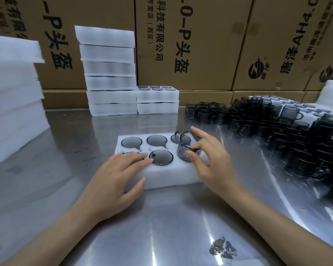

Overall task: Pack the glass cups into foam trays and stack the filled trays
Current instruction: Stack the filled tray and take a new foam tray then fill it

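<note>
A white foam tray [162,174] with six round pockets lies on the steel table in front of me. Dark glass cups fill its pockets. My left hand [115,179] rests flat on the tray's near left corner, fingers straight over one cup, fingertips touching the middle front cup [161,157]. My right hand [210,160] pinches the handle of a smoky glass cup [183,148] that stands tilted, half sunk in the near right pocket. A large heap of loose dark glass cups [277,129] lies to the right.
Stacks of filled foam trays [110,73] stand at the back, with a lower stack [158,100] beside them. A pile of foam sheets [13,104] sits at the left. Cardboard boxes [190,41] wall off the rear.
</note>
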`<action>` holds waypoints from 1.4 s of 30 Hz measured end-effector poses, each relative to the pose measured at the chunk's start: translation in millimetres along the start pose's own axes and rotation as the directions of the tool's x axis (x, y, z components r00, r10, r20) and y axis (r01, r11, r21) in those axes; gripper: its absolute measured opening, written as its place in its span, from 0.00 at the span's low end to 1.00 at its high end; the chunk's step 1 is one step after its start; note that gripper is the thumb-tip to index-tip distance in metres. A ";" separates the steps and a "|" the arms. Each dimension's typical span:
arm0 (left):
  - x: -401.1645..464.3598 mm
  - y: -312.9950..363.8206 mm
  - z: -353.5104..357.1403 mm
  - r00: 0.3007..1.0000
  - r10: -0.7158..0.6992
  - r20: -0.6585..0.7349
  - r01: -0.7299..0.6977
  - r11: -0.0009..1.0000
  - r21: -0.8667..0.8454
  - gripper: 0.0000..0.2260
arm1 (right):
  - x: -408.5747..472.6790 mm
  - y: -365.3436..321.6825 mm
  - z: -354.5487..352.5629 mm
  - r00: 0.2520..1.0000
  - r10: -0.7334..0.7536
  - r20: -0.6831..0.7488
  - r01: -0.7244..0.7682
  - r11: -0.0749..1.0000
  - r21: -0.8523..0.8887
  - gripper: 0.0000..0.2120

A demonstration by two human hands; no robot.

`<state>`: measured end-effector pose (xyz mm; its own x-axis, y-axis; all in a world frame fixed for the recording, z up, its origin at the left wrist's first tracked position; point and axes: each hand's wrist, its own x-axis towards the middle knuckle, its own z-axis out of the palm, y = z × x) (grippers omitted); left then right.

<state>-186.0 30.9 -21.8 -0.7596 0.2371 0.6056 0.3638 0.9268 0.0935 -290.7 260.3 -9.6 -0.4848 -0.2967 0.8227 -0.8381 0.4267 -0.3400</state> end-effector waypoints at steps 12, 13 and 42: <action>0.1 1.0 -1.1 1.000 0.004 -0.002 -0.004 1.000 0.029 0.19 | -0.5 5.4 -5.4 0.985 0.078 0.153 -0.072 0.997 -0.040 0.11; 0.3 2.8 -1.8 1.000 0.003 -0.007 -0.002 0.999 0.045 0.19 | -0.3 5.5 -7.2 0.982 0.087 0.167 -0.080 0.996 -0.050 0.15; 41.0 61.8 22.9 0.978 0.067 0.198 -0.096 0.985 0.142 0.26 | -11.2 14.3 -9.8 0.887 0.185 0.424 -0.113 0.976 -0.188 0.23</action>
<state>-207.0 104.6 -9.3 -0.8250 0.3516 0.4424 0.3551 0.9316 -0.0782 -294.8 278.0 -19.2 -0.6906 -0.5463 0.4739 -0.7157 0.6106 -0.3392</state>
